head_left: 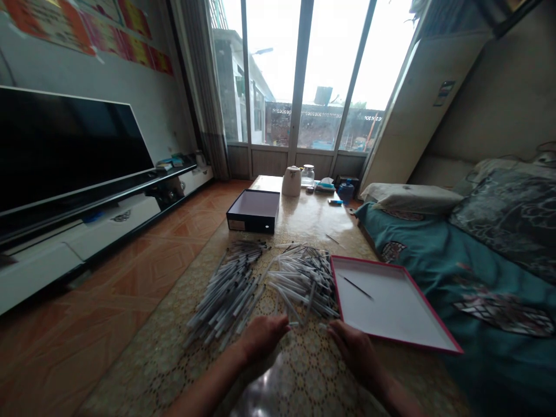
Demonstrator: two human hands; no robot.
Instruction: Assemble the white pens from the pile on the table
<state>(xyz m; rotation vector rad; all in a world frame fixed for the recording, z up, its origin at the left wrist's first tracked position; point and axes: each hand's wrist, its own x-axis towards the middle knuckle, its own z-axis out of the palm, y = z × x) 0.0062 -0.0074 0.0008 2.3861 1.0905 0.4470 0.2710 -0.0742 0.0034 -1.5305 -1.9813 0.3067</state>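
Note:
My left hand point(267, 336) is closed in a pinch, with the end of a whitish pen piece point(294, 323) sticking out past the thumb. Across a small gap, my right hand point(351, 346) is also closed, and a pale pen piece point(323, 326) shows at its fingertips. Most of both pieces is hidden by the fingers. Beyond my left hand lies a heap of pens point(228, 298) with translucent barrels and dark ends. A second heap of white pen barrels point(299, 275), mixed with thin dark sticks, lies ahead between the hands.
A red-rimmed shallow box lid point(399, 333) on the right holds one thin dark refill point(358, 288). Farther back on the patterned table point(152, 341) stand a dark open box point(252, 225), a kettle point(292, 182), a glass jar point(308, 174) and a tissue pack point(325, 185). A bed point(417, 237) borders the right.

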